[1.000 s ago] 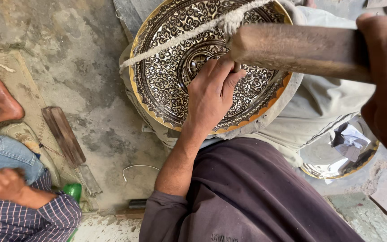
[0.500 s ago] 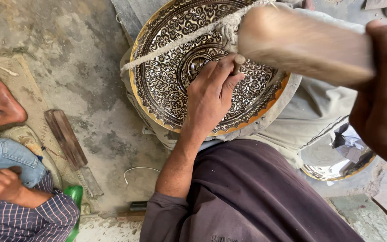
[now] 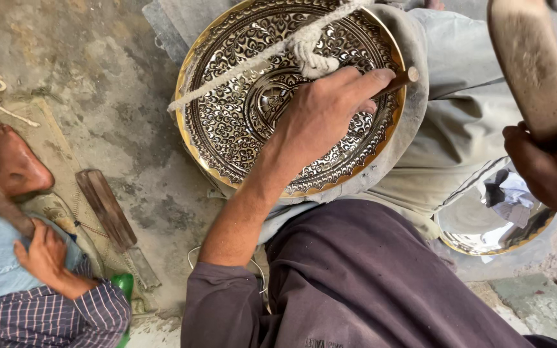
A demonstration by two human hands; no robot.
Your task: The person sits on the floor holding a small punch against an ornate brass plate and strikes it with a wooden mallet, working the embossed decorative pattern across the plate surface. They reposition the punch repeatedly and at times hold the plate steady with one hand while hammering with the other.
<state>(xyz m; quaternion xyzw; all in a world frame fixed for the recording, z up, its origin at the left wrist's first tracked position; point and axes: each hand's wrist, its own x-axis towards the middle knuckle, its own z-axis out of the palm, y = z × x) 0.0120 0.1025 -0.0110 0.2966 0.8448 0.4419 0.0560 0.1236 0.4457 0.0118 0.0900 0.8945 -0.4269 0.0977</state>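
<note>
Head view: mallet (image 3: 530, 64) head cut off

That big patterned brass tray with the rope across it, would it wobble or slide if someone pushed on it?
The tray looks rigid: its embossed metal surface holds its round shape under the left hand. It probably would not slide easily, since the rope is stretched across it and it lies on cloth. The raised rim suggests it might rock if pressed at the edge.

Left hand (image 3: 317, 119) holds a chisel (image 3: 400, 78) on the engraved tray (image 3: 227, 122); right hand (image 3: 546, 171) grips a mallet (image 3: 530, 64).
</note>
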